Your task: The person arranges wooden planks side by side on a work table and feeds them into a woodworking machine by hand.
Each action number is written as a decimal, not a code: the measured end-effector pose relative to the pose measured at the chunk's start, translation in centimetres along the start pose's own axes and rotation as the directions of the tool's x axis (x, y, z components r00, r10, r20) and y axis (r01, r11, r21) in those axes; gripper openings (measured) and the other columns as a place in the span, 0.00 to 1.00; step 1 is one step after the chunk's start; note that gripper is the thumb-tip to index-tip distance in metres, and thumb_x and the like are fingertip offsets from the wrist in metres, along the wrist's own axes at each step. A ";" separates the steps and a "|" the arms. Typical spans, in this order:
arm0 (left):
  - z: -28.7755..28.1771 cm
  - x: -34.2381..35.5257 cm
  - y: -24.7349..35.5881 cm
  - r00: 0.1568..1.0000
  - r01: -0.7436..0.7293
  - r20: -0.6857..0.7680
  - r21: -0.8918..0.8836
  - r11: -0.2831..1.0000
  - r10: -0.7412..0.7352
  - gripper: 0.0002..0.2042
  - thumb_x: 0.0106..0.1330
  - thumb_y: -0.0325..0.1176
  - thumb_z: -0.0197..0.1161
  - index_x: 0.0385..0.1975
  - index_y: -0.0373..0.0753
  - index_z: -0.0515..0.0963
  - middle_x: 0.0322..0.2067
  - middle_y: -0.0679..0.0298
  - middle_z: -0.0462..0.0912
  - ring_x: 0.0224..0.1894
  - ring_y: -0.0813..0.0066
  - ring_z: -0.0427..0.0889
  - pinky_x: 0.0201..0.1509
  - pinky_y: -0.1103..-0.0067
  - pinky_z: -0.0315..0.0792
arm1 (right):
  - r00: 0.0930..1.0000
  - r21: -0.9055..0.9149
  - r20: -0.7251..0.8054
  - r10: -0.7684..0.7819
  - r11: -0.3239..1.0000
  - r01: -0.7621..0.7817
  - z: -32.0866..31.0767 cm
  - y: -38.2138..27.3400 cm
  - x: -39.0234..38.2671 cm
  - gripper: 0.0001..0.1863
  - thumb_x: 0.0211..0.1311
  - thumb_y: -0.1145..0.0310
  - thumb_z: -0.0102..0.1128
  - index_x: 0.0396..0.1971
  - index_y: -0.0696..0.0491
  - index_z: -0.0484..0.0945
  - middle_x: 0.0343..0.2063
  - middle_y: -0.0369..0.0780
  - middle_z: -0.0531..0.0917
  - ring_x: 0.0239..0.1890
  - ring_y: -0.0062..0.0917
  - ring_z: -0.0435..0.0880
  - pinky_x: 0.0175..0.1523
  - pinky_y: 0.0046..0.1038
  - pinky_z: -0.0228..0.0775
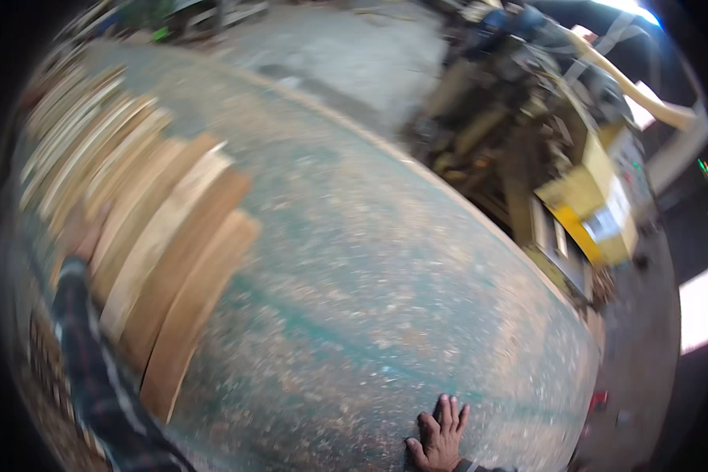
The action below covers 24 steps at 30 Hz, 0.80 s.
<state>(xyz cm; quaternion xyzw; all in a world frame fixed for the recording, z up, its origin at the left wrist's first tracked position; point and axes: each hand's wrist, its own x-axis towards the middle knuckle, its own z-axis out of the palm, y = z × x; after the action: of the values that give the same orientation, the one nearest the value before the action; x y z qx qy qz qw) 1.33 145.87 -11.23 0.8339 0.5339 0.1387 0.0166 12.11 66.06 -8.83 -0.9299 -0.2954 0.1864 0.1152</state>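
Observation:
My left hand (85, 234) reaches in among a row of wooden boards (177, 228) laid side by side at the left of a large table. It touches the boards, but its fingers are blurred, so I cannot make out whether they grip one. The nearer boards lie flat and show broad brown faces; the farther ones look narrower and packed closer together. At the table's near edge, right of the middle, my right hand (440, 440) rests on the tabletop with its fingers apart and nothing in it.
Wood chips and dust cover the worn green tabletop (354, 259). Beyond its far right edge stands a yellow machine (598, 197) with a pale hose (633, 86). Concrete floor (346, 63) shows past the table, and a small red object (599, 400) lies at the right.

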 end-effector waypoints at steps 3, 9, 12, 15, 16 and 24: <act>1.4 -0.9 3.9 0.983 0.170 0.041 0.156 0.973 -0.178 0.57 0.55 0.81 0.56 0.75 0.40 0.62 0.72 0.44 0.66 0.74 0.46 0.65 0.76 0.53 0.59 | 1.000 -0.005 -0.003 0.009 1.000 -0.009 0.3 1.0 0.3 0.33 0.70 0.37 0.52 0.64 0.46 0.72 0.77 0.58 0.50 0.81 0.56 0.38 0.76 0.69 0.16; -0.1 -3.6 10.0 0.992 0.083 0.080 0.133 0.988 -0.094 0.51 0.55 0.80 0.56 0.71 0.48 0.66 0.69 0.46 0.70 0.71 0.43 0.67 0.73 0.49 0.54 | 0.995 0.003 -0.098 0.014 1.000 -0.014 0.0 1.6 -0.4 0.33 0.72 0.37 0.50 0.66 0.44 0.71 0.77 0.58 0.49 0.80 0.56 0.39 0.74 0.70 0.17; 0.7 -4.6 8.6 0.999 -0.041 0.040 0.120 0.992 0.036 0.47 0.52 0.75 0.66 0.67 0.49 0.69 0.64 0.49 0.72 0.69 0.44 0.66 0.71 0.48 0.54 | 0.996 0.044 -0.088 -0.031 0.998 0.035 0.3 1.3 -0.6 0.33 0.74 0.37 0.47 0.69 0.44 0.70 0.78 0.58 0.48 0.81 0.56 0.40 0.73 0.72 0.17; 1.1 -9.5 12.7 0.989 -0.143 0.049 0.092 0.986 0.139 0.45 0.51 0.73 0.68 0.65 0.50 0.70 0.60 0.47 0.72 0.66 0.42 0.67 0.68 0.48 0.58 | 0.991 0.075 -0.116 -0.060 0.995 0.069 0.4 1.7 -0.6 0.33 0.75 0.37 0.46 0.69 0.44 0.70 0.78 0.57 0.47 0.81 0.56 0.38 0.73 0.73 0.17; 0.6 -12.0 15.1 0.984 -0.176 0.049 0.048 0.983 0.173 0.45 0.51 0.73 0.68 0.65 0.49 0.70 0.58 0.46 0.73 0.64 0.42 0.68 0.66 0.47 0.60 | 0.992 0.039 -0.104 -0.076 0.996 0.081 -0.1 1.8 -0.8 0.35 0.76 0.38 0.44 0.71 0.46 0.67 0.79 0.56 0.46 0.81 0.56 0.38 0.74 0.72 0.17; -1.2 -39.8 34.2 0.929 -0.359 -0.051 0.118 0.926 0.366 0.50 0.51 0.83 0.57 0.64 0.46 0.73 0.52 0.45 0.72 0.56 0.43 0.70 0.60 0.50 0.64 | 0.915 0.488 -0.404 0.006 0.847 0.210 0.5 6.1 -5.8 0.39 0.75 0.48 0.51 0.75 0.58 0.55 0.78 0.59 0.46 0.80 0.60 0.40 0.76 0.67 0.23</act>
<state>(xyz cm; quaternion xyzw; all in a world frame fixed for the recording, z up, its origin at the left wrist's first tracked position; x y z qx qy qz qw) 15.75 95.40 -12.53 0.9124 0.3774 0.1404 -0.0732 10.63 57.77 -9.64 -0.8640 -0.2548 0.0638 0.4295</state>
